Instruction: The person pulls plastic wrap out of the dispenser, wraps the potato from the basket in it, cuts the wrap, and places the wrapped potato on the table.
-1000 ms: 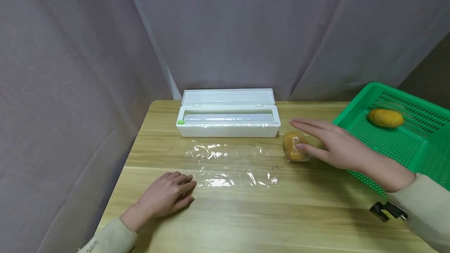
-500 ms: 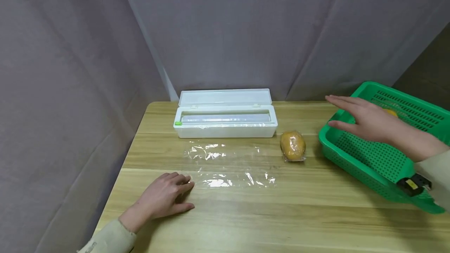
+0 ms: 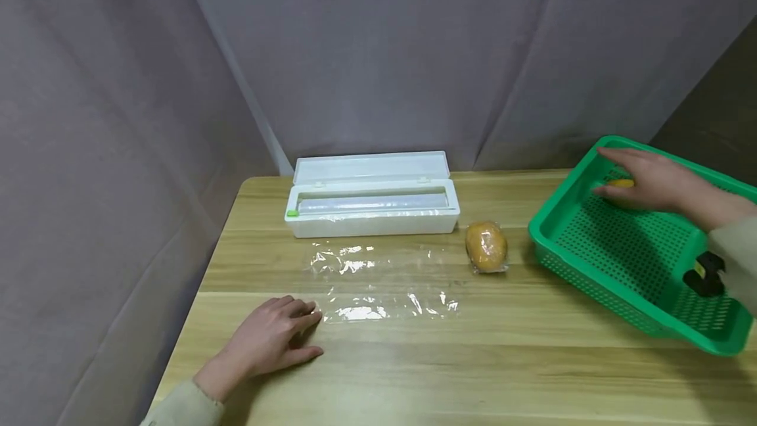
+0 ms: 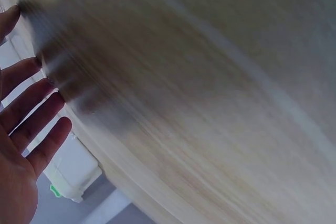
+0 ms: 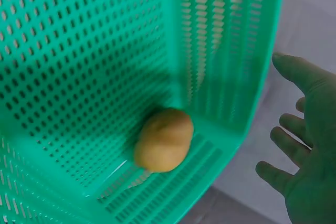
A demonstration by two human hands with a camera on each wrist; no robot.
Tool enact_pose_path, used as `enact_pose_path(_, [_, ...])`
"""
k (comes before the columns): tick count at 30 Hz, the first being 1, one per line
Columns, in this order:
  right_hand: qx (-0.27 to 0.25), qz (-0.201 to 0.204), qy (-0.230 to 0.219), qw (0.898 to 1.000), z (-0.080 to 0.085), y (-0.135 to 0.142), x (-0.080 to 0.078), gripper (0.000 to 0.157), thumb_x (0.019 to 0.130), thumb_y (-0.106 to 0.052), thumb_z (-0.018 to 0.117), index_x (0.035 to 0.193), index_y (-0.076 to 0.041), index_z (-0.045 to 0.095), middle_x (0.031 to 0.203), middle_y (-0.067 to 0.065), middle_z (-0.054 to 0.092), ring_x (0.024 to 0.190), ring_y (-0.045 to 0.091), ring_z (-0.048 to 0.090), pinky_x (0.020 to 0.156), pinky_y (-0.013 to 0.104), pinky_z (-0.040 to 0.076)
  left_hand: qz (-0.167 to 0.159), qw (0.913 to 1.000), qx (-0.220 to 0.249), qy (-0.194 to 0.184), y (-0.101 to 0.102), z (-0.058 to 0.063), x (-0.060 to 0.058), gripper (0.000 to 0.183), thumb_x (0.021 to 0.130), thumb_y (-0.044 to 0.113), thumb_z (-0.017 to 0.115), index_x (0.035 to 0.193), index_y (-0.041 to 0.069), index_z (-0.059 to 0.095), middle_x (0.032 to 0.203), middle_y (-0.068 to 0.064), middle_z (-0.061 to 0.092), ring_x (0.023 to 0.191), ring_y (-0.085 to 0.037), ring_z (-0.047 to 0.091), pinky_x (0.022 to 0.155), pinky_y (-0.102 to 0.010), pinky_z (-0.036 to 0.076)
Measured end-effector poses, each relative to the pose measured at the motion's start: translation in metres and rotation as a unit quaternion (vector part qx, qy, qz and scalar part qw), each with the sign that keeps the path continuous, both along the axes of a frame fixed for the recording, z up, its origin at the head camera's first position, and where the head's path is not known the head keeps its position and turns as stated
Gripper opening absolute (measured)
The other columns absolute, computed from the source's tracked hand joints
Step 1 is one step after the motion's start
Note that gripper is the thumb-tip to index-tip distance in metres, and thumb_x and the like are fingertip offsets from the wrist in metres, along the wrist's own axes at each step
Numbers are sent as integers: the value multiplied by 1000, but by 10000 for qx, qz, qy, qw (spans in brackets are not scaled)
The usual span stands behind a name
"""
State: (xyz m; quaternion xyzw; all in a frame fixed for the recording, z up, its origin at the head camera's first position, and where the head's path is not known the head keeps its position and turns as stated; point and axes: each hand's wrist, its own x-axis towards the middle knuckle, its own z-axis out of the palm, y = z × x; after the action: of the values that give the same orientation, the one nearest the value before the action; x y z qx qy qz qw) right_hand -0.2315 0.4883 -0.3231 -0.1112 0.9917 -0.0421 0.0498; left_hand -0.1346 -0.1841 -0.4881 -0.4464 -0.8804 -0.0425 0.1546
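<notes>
My left hand [image 3: 266, 337] rests on the table, fingers relaxed, fingertips at the lower left corner of a sheet of cling film [image 3: 361, 313] spread flat. In the left wrist view its fingers [image 4: 39, 111] are spread. My right hand [image 3: 656, 183] reaches over the green basket [image 3: 594, 286], fingers extended, partly covering a yellow mango [image 3: 621, 183] in it. The right wrist view shows this mango [image 5: 165, 140] lying in the basket's corner, apart from the spread fingers. Another mango [image 3: 487, 246], wrapped in film, sits right of the sheet.
A white cling film dispenser [image 3: 372, 223] stands behind the sheet with its lid [image 3: 372, 166] raised, the roll visible inside. A grey curtain [image 3: 367, 51] hangs behind the wooden table [image 3: 426, 380]. The basket stands at the table's right side.
My right hand has moved from the wrapped mango rightward to over the mango in the basket, leaving the wrapped one on the table. The left hand has stayed at the film's corner.
</notes>
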Motion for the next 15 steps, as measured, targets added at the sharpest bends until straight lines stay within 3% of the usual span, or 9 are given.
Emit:
enact_pose_path(8, [292, -193, -295, 9990, -11, 20, -7, 91, 102, -31, 73, 156, 21, 22, 148, 54, 27, 134, 72, 31, 104, 82, 35, 76, 10000, 13, 59, -3, 0, 2, 56, 83, 58, 86, 118, 15, 82, 116, -5, 78, 100, -24, 72, 94, -43, 61])
enact_pose_path(15, [223, -540, -526, 9969, -30, 43, -15, 101, 100, -38, 74, 157, 22, 16, 145, 57, 22, 130, 76, 29, 101, 84, 36, 78, 9999, 85, 48, -4, 0, 3, 55, 82, 57, 87, 117, 15, 82, 113, -5, 77, 99, -23, 72, 93, -42, 61])
